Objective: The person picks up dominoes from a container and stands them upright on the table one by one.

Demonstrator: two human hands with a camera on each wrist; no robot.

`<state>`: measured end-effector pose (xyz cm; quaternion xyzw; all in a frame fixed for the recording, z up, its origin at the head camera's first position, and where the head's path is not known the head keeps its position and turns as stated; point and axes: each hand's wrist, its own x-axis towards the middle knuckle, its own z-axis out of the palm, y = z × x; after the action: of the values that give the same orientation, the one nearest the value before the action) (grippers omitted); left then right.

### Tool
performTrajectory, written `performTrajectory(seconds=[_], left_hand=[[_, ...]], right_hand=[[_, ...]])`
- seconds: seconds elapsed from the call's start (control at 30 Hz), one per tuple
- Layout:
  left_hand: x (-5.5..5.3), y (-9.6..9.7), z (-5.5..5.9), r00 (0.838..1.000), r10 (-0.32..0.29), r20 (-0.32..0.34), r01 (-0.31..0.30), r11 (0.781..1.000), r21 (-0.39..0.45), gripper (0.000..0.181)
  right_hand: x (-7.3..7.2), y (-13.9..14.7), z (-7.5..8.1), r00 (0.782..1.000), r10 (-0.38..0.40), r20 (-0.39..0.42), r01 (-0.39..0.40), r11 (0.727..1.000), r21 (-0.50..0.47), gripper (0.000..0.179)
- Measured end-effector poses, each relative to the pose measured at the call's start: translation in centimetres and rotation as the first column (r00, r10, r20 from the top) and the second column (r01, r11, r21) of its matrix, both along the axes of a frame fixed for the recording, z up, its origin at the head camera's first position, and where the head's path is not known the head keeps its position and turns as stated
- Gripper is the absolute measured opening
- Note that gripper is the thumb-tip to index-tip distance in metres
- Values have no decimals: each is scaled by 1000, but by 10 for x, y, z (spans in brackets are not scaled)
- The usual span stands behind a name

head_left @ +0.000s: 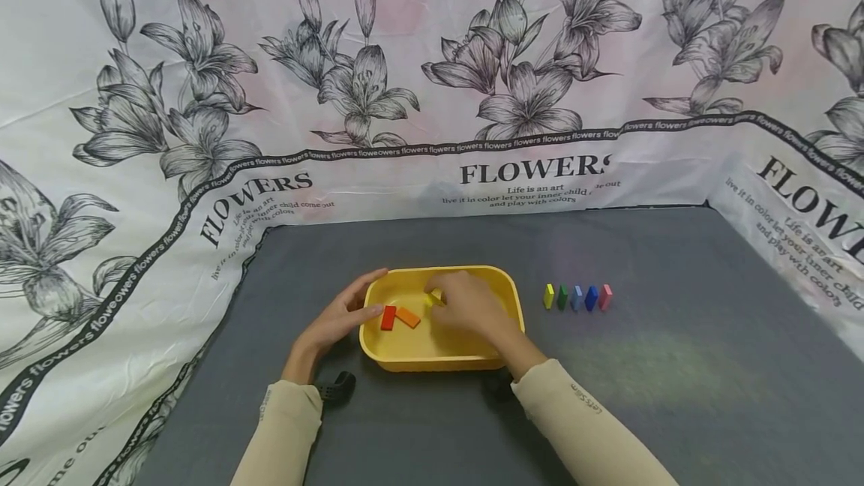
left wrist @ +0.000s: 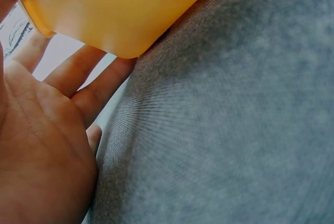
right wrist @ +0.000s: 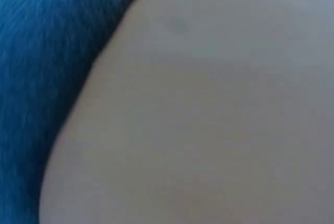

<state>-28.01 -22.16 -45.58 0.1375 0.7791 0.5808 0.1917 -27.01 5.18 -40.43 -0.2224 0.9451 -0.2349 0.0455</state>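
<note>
A yellow plastic tray (head_left: 439, 365) sits on the grey cloth, with a red block (head_left: 388, 318) and an orange block (head_left: 408, 317) lying inside near its left end. My left hand (head_left: 335, 322) holds the tray's left end, thumb over the rim and fingers along the outer wall. The left wrist view shows those fingers (left wrist: 99, 91) spread against the tray wall (left wrist: 120, 15). Reaching into the tray, my right hand (head_left: 470, 307) pinches a small yellow block (head_left: 435, 296), partly hidden by the fingers. Only a blurred pale surface and dark cloth fill the right wrist view.
Right of the tray, small blocks stand upright in a row: yellow (head_left: 549, 296), green (head_left: 562, 297), light blue (head_left: 577, 298), blue (head_left: 592, 298) and pink (head_left: 605, 297). A flower-printed sheet (head_left: 405, 186) rises behind and along both sides of the grey surface (head_left: 675, 396).
</note>
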Motion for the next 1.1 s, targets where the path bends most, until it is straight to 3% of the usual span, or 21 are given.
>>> performTrajectory(seconds=[0.2, 0.53, 0.63, 0.9, 1.1], left_hand=[[1, 0, -1, 1000, 5, -5, -5, 1000, -1, 66], [2, 1, 2, 1000, 4, -3, -4, 1000, -2, 65], [1, 0, 2, 1000, 0, -4, 0, 1000, 0, 66], [1, -1, 0, 1000, -10, -15, 10, 1000, 1, 65], [2, -1, 0, 1000, -15, -10, 15, 1000, -1, 65]], right_hand=[[-1, 25, 7, 1000, 2, 30, 4, 978, -206, 32], [4, 71, 15, 1000, -9, -26, -3, 896, -445, 29], [5, 85, 13, 999, -32, -39, 9, 877, -480, 30], [7, 124, 14, 990, -135, -44, 95, 860, -502, 34], [10, 162, 16, 971, -211, -109, 125, 843, -524, 37]])
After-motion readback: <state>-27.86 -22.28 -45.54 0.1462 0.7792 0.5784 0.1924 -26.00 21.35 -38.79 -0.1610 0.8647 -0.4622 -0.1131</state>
